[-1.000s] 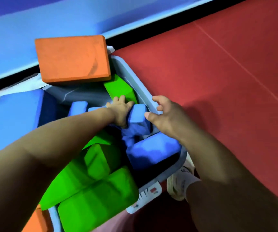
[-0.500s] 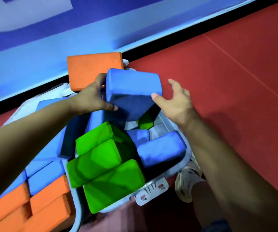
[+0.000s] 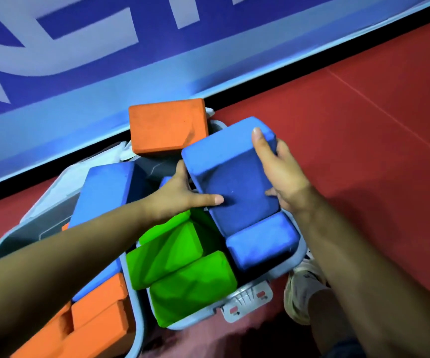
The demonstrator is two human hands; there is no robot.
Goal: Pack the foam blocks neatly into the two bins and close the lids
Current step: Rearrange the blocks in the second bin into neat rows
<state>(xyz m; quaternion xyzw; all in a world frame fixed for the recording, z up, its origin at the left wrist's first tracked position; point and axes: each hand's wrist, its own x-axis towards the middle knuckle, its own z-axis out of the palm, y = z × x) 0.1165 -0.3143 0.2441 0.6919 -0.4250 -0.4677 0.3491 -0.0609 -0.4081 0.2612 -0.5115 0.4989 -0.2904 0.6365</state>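
Both hands hold a large blue foam block (image 3: 232, 174) tilted over the right bin (image 3: 299, 257). My left hand (image 3: 183, 195) grips its left side with the thumb across the dark face. My right hand (image 3: 278, 169) clasps its far right edge. Under it in the right bin lie another blue block (image 3: 263, 241) and green blocks (image 3: 190, 282). The left bin (image 3: 9, 241) holds a blue block (image 3: 105, 192) and orange blocks (image 3: 97, 319), partly hidden by my left forearm. An orange block (image 3: 167, 127) rests on the far rims.
The bins stand on a red floor mat (image 3: 364, 125) against a blue and white wall banner (image 3: 79, 60). A grey latch (image 3: 247, 303) sticks out from the right bin's near rim. My shoe (image 3: 301, 288) is right beside that bin.
The blue block came up out of the right bin in my left hand, then shifted right and lower. My right hand, open before, now clasps its far edge.
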